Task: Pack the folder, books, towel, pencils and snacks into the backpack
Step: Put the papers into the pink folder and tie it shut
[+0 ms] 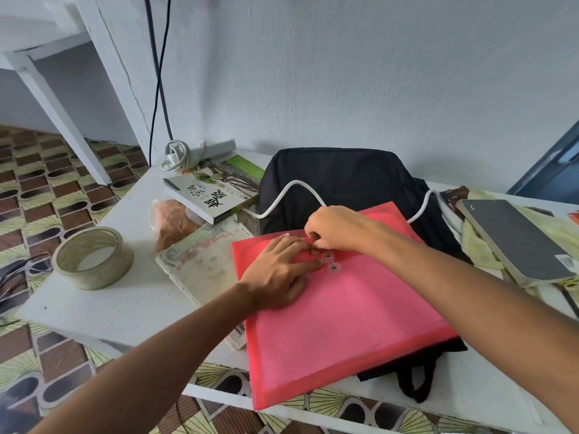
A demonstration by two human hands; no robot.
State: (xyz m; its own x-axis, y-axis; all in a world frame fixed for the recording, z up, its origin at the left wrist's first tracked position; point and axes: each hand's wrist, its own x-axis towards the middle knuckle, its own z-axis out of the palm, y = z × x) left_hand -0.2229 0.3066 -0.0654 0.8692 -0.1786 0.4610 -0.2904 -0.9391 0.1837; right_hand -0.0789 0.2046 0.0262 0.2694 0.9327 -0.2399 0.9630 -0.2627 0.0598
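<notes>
The red folder point(338, 308) is seen lying flat on the black backpack point(341, 177), overhanging the tabletop point(131, 302) edge, its long axis running from 7 to 1 o'clock. The left hand point(279, 274) is pressed flat on it, fingers straight. At 1 o'clock from it, touching, the right hand point(335, 228) is curled, apparently pinching the string at the clasp point(330, 261). Smooth, stiff plastic is suggested.

Red folder point(338, 314) lies flat on black backpack point(338, 177), books point(213, 195) beside
</notes>
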